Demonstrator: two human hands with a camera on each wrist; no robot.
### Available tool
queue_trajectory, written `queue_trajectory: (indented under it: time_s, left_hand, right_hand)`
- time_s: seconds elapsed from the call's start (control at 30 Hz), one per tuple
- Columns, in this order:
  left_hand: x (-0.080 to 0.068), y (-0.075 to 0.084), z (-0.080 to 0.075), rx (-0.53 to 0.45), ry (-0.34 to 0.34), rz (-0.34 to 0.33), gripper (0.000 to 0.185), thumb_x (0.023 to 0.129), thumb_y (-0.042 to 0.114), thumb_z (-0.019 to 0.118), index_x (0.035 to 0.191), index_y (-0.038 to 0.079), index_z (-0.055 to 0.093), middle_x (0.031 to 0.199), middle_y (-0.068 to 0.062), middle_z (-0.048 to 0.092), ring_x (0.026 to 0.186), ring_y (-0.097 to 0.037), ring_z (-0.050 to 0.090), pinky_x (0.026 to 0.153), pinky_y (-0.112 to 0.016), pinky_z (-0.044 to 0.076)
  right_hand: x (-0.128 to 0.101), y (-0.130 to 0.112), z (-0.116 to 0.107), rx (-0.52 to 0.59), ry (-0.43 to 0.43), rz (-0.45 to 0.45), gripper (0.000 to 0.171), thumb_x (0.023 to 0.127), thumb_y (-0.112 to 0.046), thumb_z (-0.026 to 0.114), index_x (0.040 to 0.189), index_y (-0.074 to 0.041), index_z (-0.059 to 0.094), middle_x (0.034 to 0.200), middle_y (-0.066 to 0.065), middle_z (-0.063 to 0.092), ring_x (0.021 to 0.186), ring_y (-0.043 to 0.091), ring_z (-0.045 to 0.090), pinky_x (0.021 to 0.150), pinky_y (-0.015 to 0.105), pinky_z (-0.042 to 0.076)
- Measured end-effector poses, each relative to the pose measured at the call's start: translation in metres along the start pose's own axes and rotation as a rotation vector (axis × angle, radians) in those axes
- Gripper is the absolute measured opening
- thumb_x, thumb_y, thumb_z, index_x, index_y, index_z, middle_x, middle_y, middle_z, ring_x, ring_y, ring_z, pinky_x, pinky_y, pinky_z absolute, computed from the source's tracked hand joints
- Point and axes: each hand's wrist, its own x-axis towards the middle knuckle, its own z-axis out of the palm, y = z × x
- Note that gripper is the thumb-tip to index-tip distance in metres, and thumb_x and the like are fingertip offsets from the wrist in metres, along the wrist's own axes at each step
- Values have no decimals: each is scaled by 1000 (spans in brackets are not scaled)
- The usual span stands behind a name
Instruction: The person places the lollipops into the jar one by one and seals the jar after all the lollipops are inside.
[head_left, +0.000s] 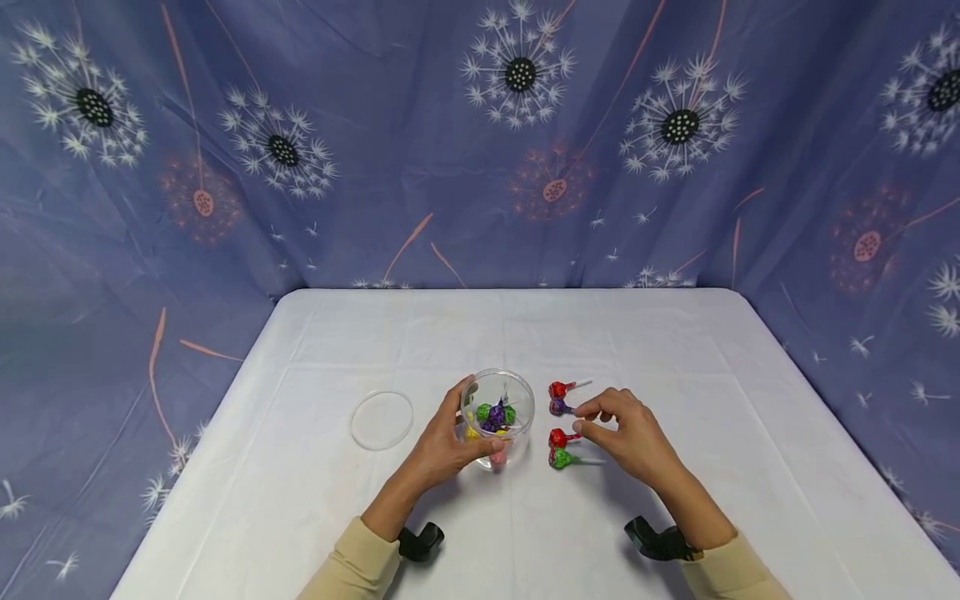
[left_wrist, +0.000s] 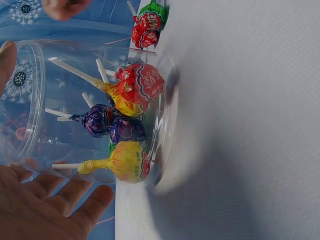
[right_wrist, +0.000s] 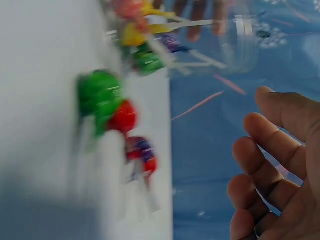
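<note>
A clear round jar (head_left: 498, 392) stands upright on the table, holding several wrapped lollipops, among them a yellow one (left_wrist: 127, 162), a purple one (left_wrist: 97, 120) and a red one (left_wrist: 142, 82). My left hand (head_left: 442, 450) grips the jar's side, thumb in front and fingers behind. To the jar's right lie loose lollipops: an upper red one (head_left: 558, 389), a purple one (head_left: 558, 406), a lower red one (head_left: 558, 438) and a green one (head_left: 560, 457). Over their stick ends hovers my right hand (head_left: 630, 433), fingers loosely bent, with nothing held in the right wrist view.
A clear ring-shaped lid (head_left: 382, 421) lies flat to the left of the jar. White cloth covers the table (head_left: 300, 500), and a blue dandelion-print curtain (head_left: 420, 167) hangs behind it. Black camera mounts (head_left: 656, 540) sit on both wrists.
</note>
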Motion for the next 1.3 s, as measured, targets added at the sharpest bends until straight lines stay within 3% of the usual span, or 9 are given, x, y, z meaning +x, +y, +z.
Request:
queue_trajectory:
  time_s: [0.23,0.43,0.7,1.0,1.3]
  left_hand:
    - [0,-1,-1,15,13,-14,96,71,41,81,147,36,22,149,-7,37,131,-42,42,107,-58,34]
    - [-1,0,-1,14,16,-21,96,71,40,81,147,36,22,150,-7,37,131,-42,42,107,-58,35]
    - [-1,0,-1,4,9,3,95,72,36,81,147,34,22,149,-9,37,132,-42,40,108,-58,33]
    - [-1,-2,1,11,3,-2,98,70,44,81,148,35,21,149,-9,38,131,-40,43,106,-57,36]
    - [-1,-1,0,24,-3,3,98,70,44,81,147,35,20,149,-9,38,130,-38,43,108,-53,36]
  right_hand:
    - [-16,25,15,-51,-26,30,13,75,-16,78,85,-23,72,81,-12,63,80,14,50,69,26,38]
    - [-24,36,24,-102,-34,36,12,74,-16,79,83,-19,73,79,-11,63,77,11,48,70,27,35]
    - [-29,47,30,-130,-51,53,13,73,-14,79,80,-22,71,78,-12,63,77,9,47,70,29,34]
    - [-33,57,32,-117,-95,54,14,74,-14,78,78,-24,70,77,-12,58,75,8,44,65,25,34]
    - [-34,60,36,-99,-70,45,17,73,-14,79,77,-27,70,73,-14,53,71,5,39,63,24,31]
